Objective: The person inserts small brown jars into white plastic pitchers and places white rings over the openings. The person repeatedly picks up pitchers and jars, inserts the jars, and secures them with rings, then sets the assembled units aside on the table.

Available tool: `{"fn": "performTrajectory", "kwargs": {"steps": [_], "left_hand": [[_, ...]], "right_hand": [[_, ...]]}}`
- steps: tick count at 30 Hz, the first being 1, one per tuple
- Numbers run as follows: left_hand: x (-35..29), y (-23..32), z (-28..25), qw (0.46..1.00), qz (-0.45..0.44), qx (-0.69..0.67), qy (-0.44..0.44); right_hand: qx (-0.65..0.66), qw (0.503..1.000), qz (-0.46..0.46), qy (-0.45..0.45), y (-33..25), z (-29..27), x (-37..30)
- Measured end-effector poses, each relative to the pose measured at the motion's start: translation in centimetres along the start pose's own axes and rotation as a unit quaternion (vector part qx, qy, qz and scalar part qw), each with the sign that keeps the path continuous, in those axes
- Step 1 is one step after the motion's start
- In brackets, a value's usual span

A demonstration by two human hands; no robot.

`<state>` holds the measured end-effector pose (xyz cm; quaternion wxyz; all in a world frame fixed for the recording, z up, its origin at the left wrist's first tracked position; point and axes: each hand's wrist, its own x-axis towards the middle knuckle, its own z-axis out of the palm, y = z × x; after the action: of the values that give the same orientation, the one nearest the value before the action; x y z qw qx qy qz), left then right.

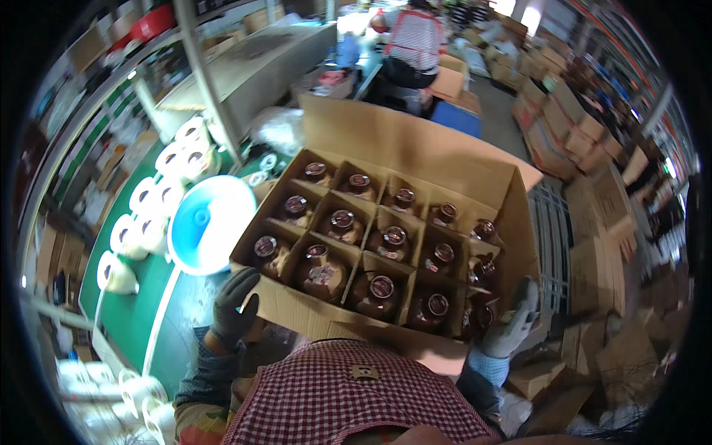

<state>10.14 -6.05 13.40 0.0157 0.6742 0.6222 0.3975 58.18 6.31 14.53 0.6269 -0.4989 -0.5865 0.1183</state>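
Observation:
An open cardboard box (293, 308) stands tilted before me. Cardboard dividers (361, 261) split its inside into cells. Brown-tinted glass bottles (320, 276) with round capped tops sit upright, one per cell, in three rows. At the box's near left corner is my left hand (233, 310) in a dark grey glove, its fingers bent and the thumb apart; whether it touches the cardboard is hard to tell. My right hand (512, 326), in a lighter grey glove, lies along the near right side of the box with its fingers stretched out.
Left of the box, a green-topped table (137, 319) carries a light blue basin (211, 225) and several white, cone-like pieces (116, 273). Cartons (593, 274) are stacked to the right, beside a metal roller rack (550, 230). Another person in stripes (414, 44) sits farther back.

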Motion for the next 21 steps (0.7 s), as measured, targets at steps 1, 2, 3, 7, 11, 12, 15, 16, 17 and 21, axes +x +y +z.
{"fn": "performTrajectory", "kwargs": {"steps": [1,2,3,7,11,12,15,16,17,21], "left_hand": [[-0.9,1.2,0.5,1.000,0.001,-0.015,0.010],[-1.4,2.3,0.9,0.998,0.043,-0.038,-0.014],[-1.5,3.4,1.5,0.994,0.085,-0.060,-0.039],[-1.3,6.8,2.9,0.924,-0.003,-0.326,-0.201],[-4.8,2.1,5.1,0.864,-0.043,-0.441,-0.237],[-6.1,1.1,4.3,0.864,-0.115,-0.448,-0.198],[-7.7,-2.7,-1.2,0.799,-0.343,-0.482,-0.109],[-9.3,-5.8,-2.2,0.803,-0.357,-0.473,-0.056],[-11.3,-10.1,-2.5,0.805,-0.370,-0.464,-0.009],[-17.9,-24.8,-3.4,0.781,-0.585,-0.220,-0.012]], "right_hand": [[-0.025,0.999,-0.020,-0.032,-0.2,1.1,-0.6],[-0.019,0.994,-0.033,-0.107,-1.0,2.3,-1.1],[-0.006,0.972,-0.034,-0.234,-2.0,3.9,-1.7],[0.286,0.803,-0.076,-0.517,-6.4,13.0,-5.2],[0.137,0.732,-0.336,-0.577,-12.1,21.2,-8.7],[0.130,0.728,-0.296,-0.605,-13.1,22.1,-9.8],[0.123,0.758,-0.184,-0.614,-14.5,24.8,-11.4],[0.160,0.732,-0.103,-0.654,-14.1,25.4,-11.7],[0.191,0.703,-0.018,-0.685,-14.1,26.1,-11.8],[0.222,0.526,0.175,-0.802,-15.5,29.6,-14.9]]}}
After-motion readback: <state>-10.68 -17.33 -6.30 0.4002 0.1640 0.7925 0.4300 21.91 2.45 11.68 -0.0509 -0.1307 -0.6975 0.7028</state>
